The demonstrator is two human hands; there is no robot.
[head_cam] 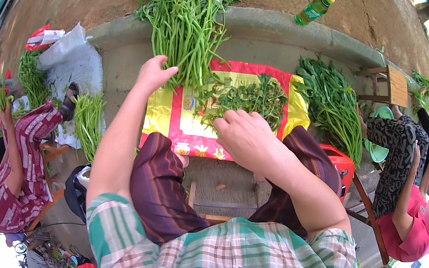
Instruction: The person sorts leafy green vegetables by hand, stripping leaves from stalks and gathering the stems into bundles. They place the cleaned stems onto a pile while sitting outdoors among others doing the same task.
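My left hand (pixel 155 75) hovers at the lower left of a big heap of long-stemmed leafy greens (pixel 185 34), likely water spinach, with thumb and fingers apart and nothing in it. Over the front edge of a loose pile of picked leaves and stem bits (pixel 251 100) is my right hand (pixel 244 136). Its fingers curl downward, and the back of the hand hides whether anything is between them. Both heaps rest at least partly on a red and yellow printed plastic sack (pixel 161 106) spread on the ground before my knees. Stem ends of the big heap point toward me.
Another heap of greens (pixel 334 105) lies at the right, beside a red plastic crate (pixel 336 162). A green drink bottle (pixel 314 11) stands on the concrete kerb (pixel 265 25). Seated people (pixel 406 224) work on both sides. A wooden stool (pixel 396 87) lies back right; white sheeting (pixel 78 71) is left.
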